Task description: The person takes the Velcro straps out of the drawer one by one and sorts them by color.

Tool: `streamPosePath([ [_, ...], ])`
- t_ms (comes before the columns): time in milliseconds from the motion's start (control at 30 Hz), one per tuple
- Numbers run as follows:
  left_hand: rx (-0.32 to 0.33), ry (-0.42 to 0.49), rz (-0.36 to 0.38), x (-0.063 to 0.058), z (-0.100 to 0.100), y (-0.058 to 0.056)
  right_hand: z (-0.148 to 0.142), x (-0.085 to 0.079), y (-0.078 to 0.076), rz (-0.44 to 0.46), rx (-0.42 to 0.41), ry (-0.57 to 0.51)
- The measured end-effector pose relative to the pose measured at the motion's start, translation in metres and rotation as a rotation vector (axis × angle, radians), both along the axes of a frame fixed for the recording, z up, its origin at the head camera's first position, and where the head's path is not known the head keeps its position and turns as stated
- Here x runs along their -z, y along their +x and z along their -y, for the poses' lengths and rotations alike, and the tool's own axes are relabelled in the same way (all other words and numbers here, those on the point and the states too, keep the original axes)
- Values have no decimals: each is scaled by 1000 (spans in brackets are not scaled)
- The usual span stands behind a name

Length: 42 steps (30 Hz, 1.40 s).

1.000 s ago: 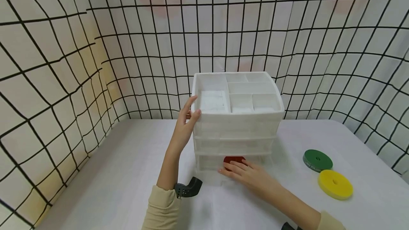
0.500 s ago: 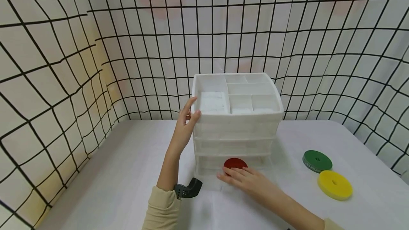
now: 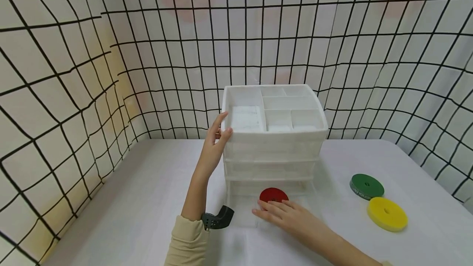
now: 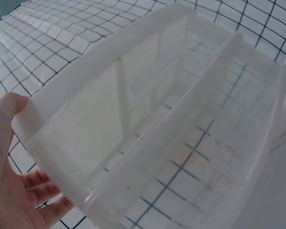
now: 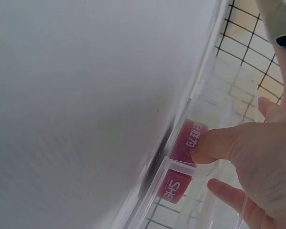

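Note:
A white plastic drawer unit (image 3: 273, 147) has its clear bottom drawer (image 3: 242, 210) pulled out at the front. In that drawer lies a flat red roll (image 3: 273, 193); its printed side shows through the clear wall in the right wrist view. My right hand (image 3: 290, 221) grips the drawer's front edge, thumb against the clear front, fingers over the rim and overlapping the roll in the head view. My left hand (image 3: 215, 136) holds the unit's upper left edge. In the left wrist view its thumb lies near the top frame (image 4: 57, 93), with the other fingers curled beside the side wall.
To the right on the white table (image 3: 162, 192) lie a green roll (image 3: 367, 186) and a yellow roll (image 3: 387, 214), close together. Black grid mesh (image 3: 199, 44) over white sheeting stands behind and on both sides. The unit's top has divided compartments (image 3: 245, 118).
The bottom drawer has slid further out toward me with my right hand, and more of the red roll shows. My left hand has stayed at the unit's left edge.

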State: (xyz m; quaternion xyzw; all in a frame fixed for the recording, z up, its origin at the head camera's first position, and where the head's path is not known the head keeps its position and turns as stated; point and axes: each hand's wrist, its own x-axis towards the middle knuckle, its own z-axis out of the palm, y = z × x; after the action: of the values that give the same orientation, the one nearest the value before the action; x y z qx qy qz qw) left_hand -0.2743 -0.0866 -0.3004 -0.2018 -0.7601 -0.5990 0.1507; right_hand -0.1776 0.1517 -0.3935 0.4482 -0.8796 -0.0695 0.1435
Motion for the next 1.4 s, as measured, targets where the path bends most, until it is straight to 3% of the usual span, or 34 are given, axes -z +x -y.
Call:
streamPosePath([
  [533,-9,-6,17,1,0,0,0,-4,15,191,43,8],
  [800,-3,-2,12,1,0,1,-1,-4,19,222,36,-7],
  [1100,-4,-6,16,0,0,0,-2,-6,23,370,29,-70],
  [1400,-6,-10,14,0,0,1,-3,-5,27,353,0,-88],
])
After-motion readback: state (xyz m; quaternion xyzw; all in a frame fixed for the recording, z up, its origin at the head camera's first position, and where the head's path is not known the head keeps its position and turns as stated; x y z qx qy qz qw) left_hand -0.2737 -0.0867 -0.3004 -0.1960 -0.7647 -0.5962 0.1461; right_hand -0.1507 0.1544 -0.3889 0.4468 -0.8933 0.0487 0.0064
